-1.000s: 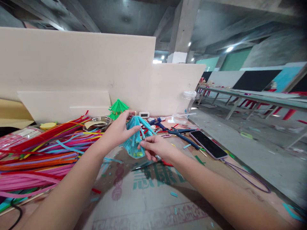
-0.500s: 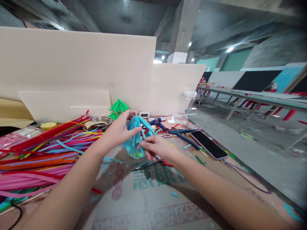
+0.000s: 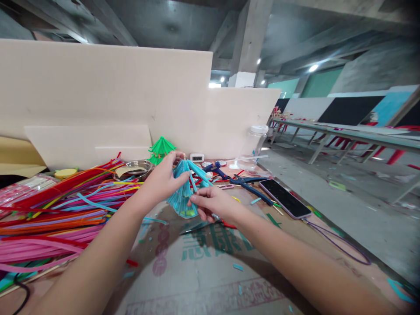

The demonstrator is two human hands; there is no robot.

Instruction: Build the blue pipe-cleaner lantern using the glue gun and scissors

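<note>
Phone (image 3: 285,199) with purple strap (image 3: 348,239)

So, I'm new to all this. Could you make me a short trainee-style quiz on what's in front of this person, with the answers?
1. Multiple choice: what is the main colour of the ribbed piece that the left hand holds?
A) pink
B) light blue
C) orange

2. True or false: the phone lies with its screen facing up.

3. Fill the gap: the small pointed model just beyond the left hand is ____ in colour.

Key
1: B, light blue.
2: True; the dark screen is in plain view.
3: Green.
</note>
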